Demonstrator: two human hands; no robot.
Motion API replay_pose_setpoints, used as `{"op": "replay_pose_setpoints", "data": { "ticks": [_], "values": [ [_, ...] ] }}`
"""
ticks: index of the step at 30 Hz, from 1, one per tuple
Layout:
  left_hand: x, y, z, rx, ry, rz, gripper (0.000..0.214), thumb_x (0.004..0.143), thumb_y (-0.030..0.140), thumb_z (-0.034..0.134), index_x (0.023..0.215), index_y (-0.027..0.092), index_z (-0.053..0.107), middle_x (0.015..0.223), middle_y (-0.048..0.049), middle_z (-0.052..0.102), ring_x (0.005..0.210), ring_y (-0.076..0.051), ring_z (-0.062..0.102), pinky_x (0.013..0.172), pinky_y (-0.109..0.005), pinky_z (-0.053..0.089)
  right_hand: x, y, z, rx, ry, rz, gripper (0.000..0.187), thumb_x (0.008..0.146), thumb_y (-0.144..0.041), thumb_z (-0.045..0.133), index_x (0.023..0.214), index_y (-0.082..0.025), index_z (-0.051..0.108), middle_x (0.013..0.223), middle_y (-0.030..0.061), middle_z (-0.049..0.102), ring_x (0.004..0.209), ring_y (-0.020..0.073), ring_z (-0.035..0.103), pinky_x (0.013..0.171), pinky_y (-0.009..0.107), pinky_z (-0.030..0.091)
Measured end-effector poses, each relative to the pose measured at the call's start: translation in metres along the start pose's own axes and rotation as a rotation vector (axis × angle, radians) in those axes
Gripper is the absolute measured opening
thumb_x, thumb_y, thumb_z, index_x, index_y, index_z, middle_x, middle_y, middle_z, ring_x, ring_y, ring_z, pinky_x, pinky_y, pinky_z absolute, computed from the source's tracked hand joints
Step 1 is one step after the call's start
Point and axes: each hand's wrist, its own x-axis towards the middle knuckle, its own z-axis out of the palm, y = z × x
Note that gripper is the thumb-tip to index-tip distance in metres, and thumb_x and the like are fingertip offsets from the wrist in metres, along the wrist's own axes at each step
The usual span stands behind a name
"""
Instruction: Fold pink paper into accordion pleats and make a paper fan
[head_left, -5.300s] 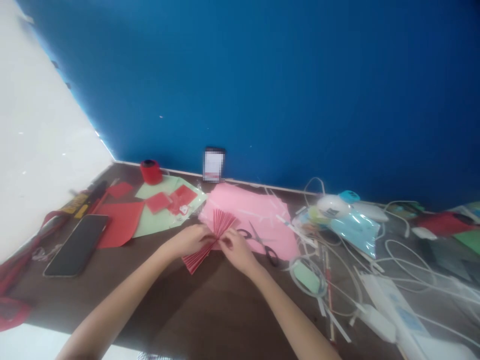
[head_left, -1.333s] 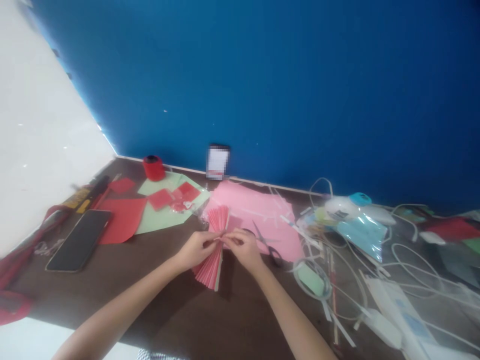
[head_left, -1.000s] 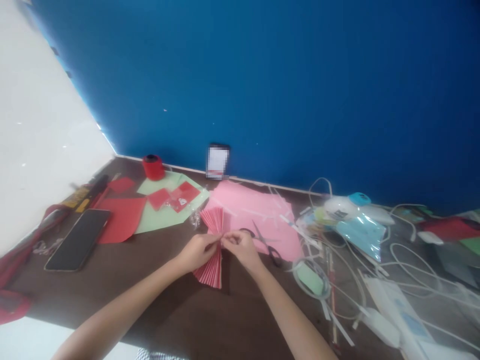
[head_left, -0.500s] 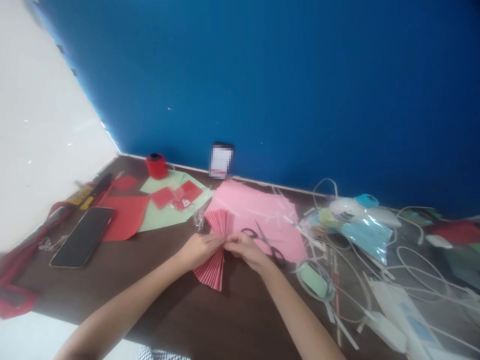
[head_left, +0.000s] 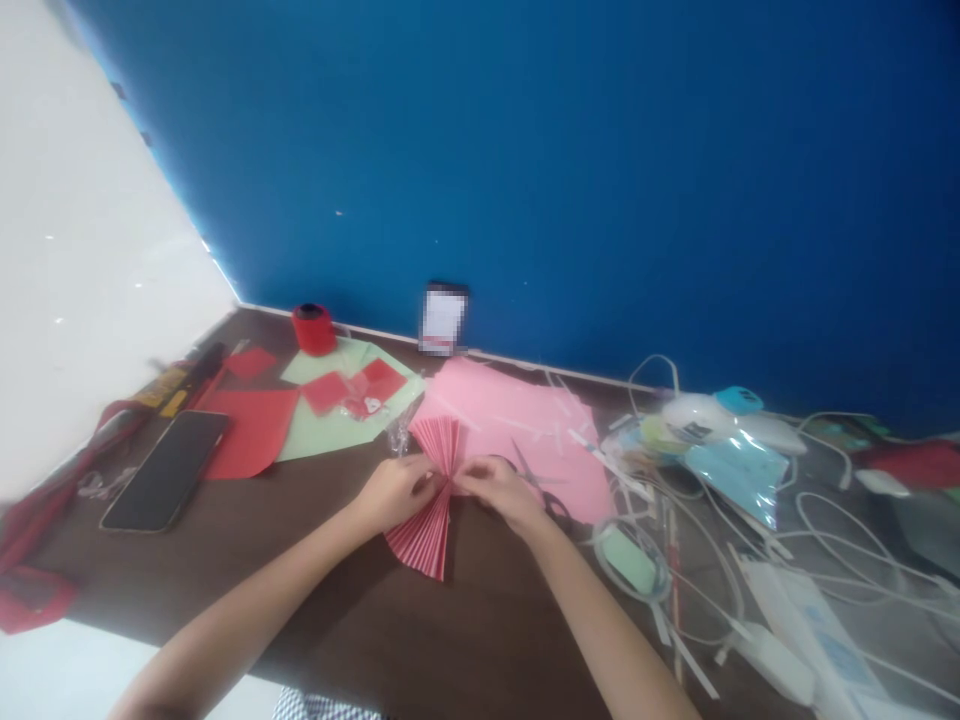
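Both forearms reach in from the near table edge at 6 o'clock and converge at mid-table. The left hand (head_left: 396, 490) and right hand (head_left: 501, 492) meet at the pinched waist of a pleated red paper fan (head_left: 433, 500); the fingers of each are curled closed on that waist, thumbs toward one another, knuckles up. The fan lies on the dark table (head_left: 420, 640), one half spreading toward 12 o'clock over the corner of the pink sheet (head_left: 517, 425), the other toward 6 o'clock.

Bare tabletop lies at 6 o'clock between the arms and out to 8 o'clock. At 3 o'clock the way is crowded: scissors (head_left: 544, 485) just beside the right hand, then white cables (head_left: 825, 520) and plastic packets. At 9 to 10 o'clock lie a green sheet (head_left: 330, 425) with red squares, a red sheet (head_left: 251, 430) and a phone (head_left: 166, 470). The blue wall (head_left: 525, 160) closes off 12 o'clock, a red tape roll (head_left: 313, 327) at its foot.

Compared with five seconds ago, the fan has turned from slanting to nearly upright, and both halves spread wider; the hands have kept their grip at its middle.
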Motion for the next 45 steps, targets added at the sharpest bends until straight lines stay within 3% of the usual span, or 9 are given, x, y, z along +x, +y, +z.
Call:
{"op": "replay_pose_setpoints", "data": {
  "ticks": [7,11,19,27,31,34,41,45],
  "values": [
    [0.0,-0.007,-0.005,0.063,-0.024,-0.032,0.011,0.077,0.019,0.049,0.069,0.017,0.057,0.068,0.0002,0.06,0.057,-0.011,0.05,0.054,-0.022,0.033,0.003,0.01,-0.013,-0.269,0.113,-0.147,0.007,0.062,-0.024,0.062,0.063,-0.018,0.065,0.077,0.0015,0.065,0.074,0.0152,0.059,0.067,0.026,0.044],
    [0.0,-0.008,-0.006,0.094,-0.07,-0.021,0.016,0.077,0.024,0.05,0.062,0.017,0.051,0.059,0.0018,0.054,0.052,-0.009,0.046,0.052,-0.021,0.03,0.004,0.015,-0.018,-0.401,0.146,-0.193,0.008,0.063,-0.024,0.061,0.06,-0.018,0.065,0.077,0.0024,0.065,0.071,0.0153,0.058,0.065,0.027,0.044],
    [0.0,-0.01,-0.007,0.152,-0.114,0.02,0.012,0.07,0.016,0.05,0.059,0.016,0.052,0.056,0.0018,0.052,0.051,-0.009,0.044,0.052,-0.021,0.029,0.003,0.016,-0.021,-0.482,0.163,-0.222,0.007,0.064,-0.021,0.061,0.058,-0.018,0.063,0.074,0.0019,0.063,0.067,0.0138,0.057,0.061,0.024,0.044],
    [0.003,-0.012,-0.01,0.006,-0.121,-0.022,0.011,0.067,0.013,0.051,0.057,0.016,0.054,0.053,0.0024,0.053,0.049,-0.008,0.042,0.052,-0.02,0.031,0.004,0.02,-0.017,-0.557,0.158,-0.238,0.011,0.066,-0.021,0.062,0.055,-0.02,0.062,0.073,0.0001,0.062,0.066,0.0126,0.057,0.063,0.025,0.046],
    [0.003,-0.013,-0.017,-0.13,-0.152,-0.034,0.021,0.077,0.022,0.048,0.064,0.015,0.063,0.061,-0.0018,0.061,0.052,-0.01,0.048,0.056,-0.021,0.034,-0.005,0.012,-0.028,-0.443,0.097,-0.276,0.012,0.07,-0.03,0.062,0.067,-0.02,0.066,0.082,0.0034,0.064,0.077,0.0165,0.06,0.071,0.03,0.047],
    [0.002,-0.012,-0.024,-0.13,-0.153,-0.089,0.031,0.083,0.027,0.041,0.066,0.015,0.064,0.059,-0.0025,0.06,0.052,-0.011,0.049,0.055,-0.022,0.033,-0.018,0.006,-0.047,-0.368,0.153,-0.255,0.019,0.074,-0.034,0.057,0.081,-0.018,0.065,0.09,0.0064,0.066,0.084,0.0193,0.061,0.076,0.033,0.047],
    [-0.006,0.01,-0.034,0.124,-0.216,-0.288,0.042,0.078,0.057,0.043,0.069,0.018,0.058,0.066,-0.0021,0.06,0.056,-0.015,0.052,0.051,-0.025,0.027,-0.041,0.027,-0.078,-0.863,0.439,-0.206,0.015,0.079,-0.028,0.048,0.083,-0.018,0.059,0.089,0.0073,0.059,0.076,0.0196,0.06,0.07,0.032,0.046],
    [-0.014,0.024,-0.028,0.314,-0.261,-0.25,0.054,0.065,0.07,0.049,0.077,0.017,0.056,0.078,-0.0063,0.06,0.066,-0.02,0.055,0.052,-0.027,0.028,-0.045,0.032,-0.071,-0.876,0.42,-0.231,0.016,0.082,-0.029,0.045,0.086,-0.02,0.058,0.088,0.0058,0.057,0.074,0.0185,0.059,0.068,0.032,0.048]
  ]
}}
